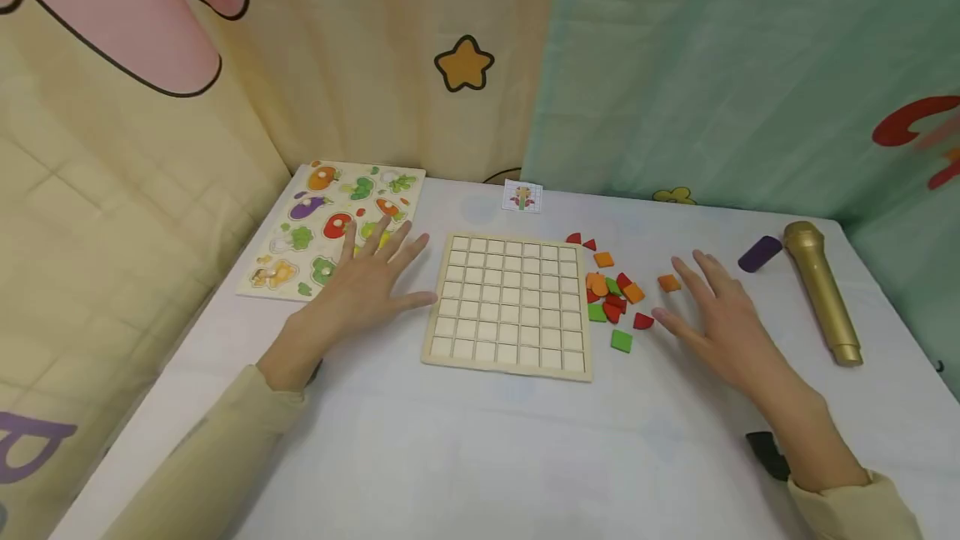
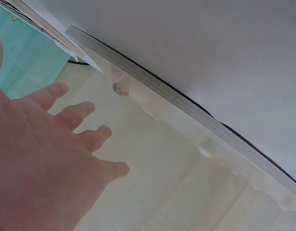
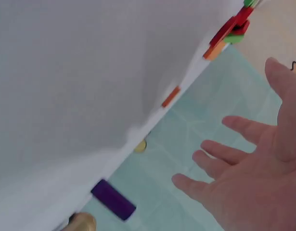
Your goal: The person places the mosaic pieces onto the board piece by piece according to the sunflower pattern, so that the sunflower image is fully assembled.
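Observation:
A wooden grid board [image 1: 507, 307] with bare square cells lies between the two hands. My left hand [image 1: 367, 286] is spread with fingers apart, over the near right part of a vegetable puzzle board [image 1: 279, 280]; its thumb is by the grid board's left edge. In the left wrist view the left hand [image 2: 46, 149] holds nothing. My right hand [image 1: 723, 323] is also spread and holds nothing, right of small red, green and orange pieces [image 1: 621, 341]. Its fingertips are near a lone orange square [image 1: 669, 282]. The right wrist view shows the right hand [image 3: 253, 168] above the tabletop.
A small printed card [image 1: 522, 197] lies behind the grid board. To the right are a purple cylinder [image 1: 760, 253] and a gold microphone-shaped object [image 1: 823, 294]. Printed curtains [image 1: 675, 65] hang behind the white table [image 1: 480, 448] and along its sides.

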Available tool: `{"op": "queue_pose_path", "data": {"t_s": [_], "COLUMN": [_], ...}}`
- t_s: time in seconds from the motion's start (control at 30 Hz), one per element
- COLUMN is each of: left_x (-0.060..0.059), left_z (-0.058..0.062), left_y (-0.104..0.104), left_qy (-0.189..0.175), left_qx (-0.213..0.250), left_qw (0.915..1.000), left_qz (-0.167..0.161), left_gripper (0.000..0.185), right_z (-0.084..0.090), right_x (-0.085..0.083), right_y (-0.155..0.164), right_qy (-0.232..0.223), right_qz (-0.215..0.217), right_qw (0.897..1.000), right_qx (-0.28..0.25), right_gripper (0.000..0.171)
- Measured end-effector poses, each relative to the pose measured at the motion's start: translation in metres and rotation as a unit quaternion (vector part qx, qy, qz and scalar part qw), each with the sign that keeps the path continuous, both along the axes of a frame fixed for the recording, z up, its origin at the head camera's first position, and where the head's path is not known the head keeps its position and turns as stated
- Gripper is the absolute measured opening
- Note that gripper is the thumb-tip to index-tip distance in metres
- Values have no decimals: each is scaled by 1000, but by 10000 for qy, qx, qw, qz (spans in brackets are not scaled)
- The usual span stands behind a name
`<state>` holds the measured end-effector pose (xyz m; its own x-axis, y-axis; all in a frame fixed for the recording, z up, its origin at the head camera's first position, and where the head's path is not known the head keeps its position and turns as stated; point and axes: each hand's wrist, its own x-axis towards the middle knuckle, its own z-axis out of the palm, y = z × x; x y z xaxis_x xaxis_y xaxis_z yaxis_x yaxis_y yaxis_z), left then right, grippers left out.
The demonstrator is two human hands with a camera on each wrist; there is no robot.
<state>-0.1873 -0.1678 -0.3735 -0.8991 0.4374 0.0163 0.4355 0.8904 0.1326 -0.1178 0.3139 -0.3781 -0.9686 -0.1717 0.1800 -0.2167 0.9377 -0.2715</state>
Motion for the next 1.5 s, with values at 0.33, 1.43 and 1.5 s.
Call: {"op": "queue_pose_path", "data": {"t_s": [0.33, 1.43, 1.5], "left_x": [7, 21, 21], "left_z": [-6, -3, -3], "left_y": [14, 26, 25], "left_qy": [-37, -999, -987], "left_qx": [-70, -25, -3], "left_qw": [9998, 9929, 9930], "left_qz": [-209, -644, -645], "left_gripper": [95, 96, 96], "right_z": [13, 16, 16], "right_x": [-26, -53, -55], "right_y": [-31, -48, -48], "right_qy": [-772, -1731, -1715], "right_qz": [190, 541, 547], "right_qw": [9968, 9808, 9811], "right_qx": [127, -713, -714], "right_gripper": [83, 33, 31]}}
